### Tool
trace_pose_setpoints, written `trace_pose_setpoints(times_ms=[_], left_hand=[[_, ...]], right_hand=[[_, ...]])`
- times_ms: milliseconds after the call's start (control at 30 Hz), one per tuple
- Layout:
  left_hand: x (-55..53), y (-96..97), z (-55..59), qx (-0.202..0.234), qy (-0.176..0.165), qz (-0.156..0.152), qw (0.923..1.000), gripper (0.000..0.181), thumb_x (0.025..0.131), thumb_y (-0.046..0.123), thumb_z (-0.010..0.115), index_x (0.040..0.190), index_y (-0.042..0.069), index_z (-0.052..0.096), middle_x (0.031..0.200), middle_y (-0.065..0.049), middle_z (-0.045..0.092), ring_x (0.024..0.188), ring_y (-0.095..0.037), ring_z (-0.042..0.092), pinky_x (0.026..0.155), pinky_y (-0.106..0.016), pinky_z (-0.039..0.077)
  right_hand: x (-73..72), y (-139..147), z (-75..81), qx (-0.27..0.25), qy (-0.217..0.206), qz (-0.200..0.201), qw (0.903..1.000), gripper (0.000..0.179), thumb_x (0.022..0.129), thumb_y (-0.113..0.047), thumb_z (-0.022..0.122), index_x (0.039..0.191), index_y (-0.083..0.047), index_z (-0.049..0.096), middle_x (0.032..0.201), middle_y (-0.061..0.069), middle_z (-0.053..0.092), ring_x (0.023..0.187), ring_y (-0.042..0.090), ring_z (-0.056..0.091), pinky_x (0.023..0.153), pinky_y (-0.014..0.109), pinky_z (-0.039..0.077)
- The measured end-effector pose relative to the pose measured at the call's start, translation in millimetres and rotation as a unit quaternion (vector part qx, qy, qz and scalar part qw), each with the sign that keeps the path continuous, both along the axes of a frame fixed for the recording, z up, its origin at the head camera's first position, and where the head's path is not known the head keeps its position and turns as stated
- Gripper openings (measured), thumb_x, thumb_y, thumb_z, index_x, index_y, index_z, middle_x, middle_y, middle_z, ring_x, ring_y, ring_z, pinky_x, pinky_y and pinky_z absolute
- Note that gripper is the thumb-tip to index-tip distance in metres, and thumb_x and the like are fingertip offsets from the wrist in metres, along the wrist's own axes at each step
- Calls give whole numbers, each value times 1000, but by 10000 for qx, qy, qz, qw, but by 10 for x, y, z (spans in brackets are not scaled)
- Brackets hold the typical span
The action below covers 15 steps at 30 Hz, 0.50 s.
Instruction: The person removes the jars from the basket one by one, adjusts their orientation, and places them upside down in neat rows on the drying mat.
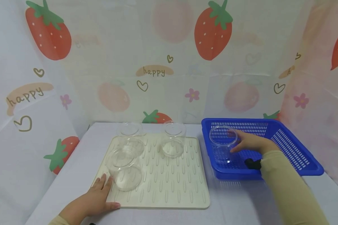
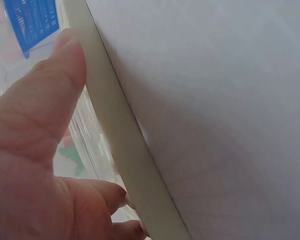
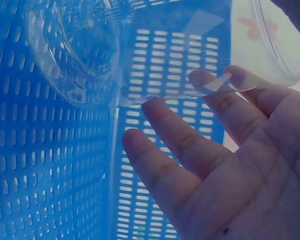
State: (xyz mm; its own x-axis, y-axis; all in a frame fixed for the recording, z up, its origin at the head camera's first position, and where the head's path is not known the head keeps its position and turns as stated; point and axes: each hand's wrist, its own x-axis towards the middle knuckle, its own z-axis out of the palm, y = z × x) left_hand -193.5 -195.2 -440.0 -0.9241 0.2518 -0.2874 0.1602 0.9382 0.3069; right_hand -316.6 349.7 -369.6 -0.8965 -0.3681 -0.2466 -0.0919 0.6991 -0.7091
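Observation:
My right hand (image 1: pixel 252 142) holds a clear plastic cup (image 1: pixel 223 151) by its upper side, thumb near, fingers behind. This cup stands upright inside the blue basket (image 1: pixel 236 175), at its left end. In the right wrist view some fingertips touch the cup's wall (image 3: pixel 175 65), while the little finger (image 3: pixel 140 145) is apart from it. My left hand (image 1: pixel 94 200) rests with spread fingers on the front-left corner of the cream ridged mat (image 1: pixel 183 187); its thumb (image 2: pixel 70 55) lies along the mat's edge (image 2: pixel 115 120). Beside those fingers a clear cup (image 1: pixel 126 170) stands on the mat.
Two more clear cups stand farther back on the mat, a back-left cup (image 1: pixel 130 137) and a back-right cup (image 1: pixel 173 140). The basket is right of the mat on a white tablecloth (image 1: pixel 231 203). A strawberry-printed curtain (image 1: pixel 169 93) closes off the back and sides.

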Motion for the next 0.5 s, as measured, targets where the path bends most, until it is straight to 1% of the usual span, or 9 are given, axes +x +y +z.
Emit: trace_pose_setpoints(times_ms=[100,167,367,500], left_hand=[[9,-5,1,40,6,-3,10000,115,66,64,64,137,-16,22,140,-42,7,126,-59,6,97,-67,15],[11,-12,-3,60,9,-21,10000,114,66,64,64,137,-16,21,140,-42,7,126,-59,6,97,-67,15],[8,-24,-9,88,-11,-50,9999,114,67,64,63,137,-16,21,140,-42,6,127,-58,5,98,-66,15],[18,-22,5,130,-15,-57,9999,113,68,63,63,137,-16,21,140,-42,6,127,-58,5,98,-66,15]], right_hand=[[-21,-14,-17,20,95,33,9999,95,72,-31,77,144,-7,19,146,19,25,125,45,32,99,57,30],[-32,-16,-27,-37,171,22,9998,92,73,-28,76,143,-6,21,146,19,26,127,44,30,100,57,29],[-41,-44,-13,-475,531,-27,9975,85,74,-24,76,140,-7,26,143,17,31,127,40,31,100,56,30],[-33,-59,13,-569,765,-38,9954,86,75,-26,75,143,-13,24,142,15,34,125,40,33,98,57,32]])
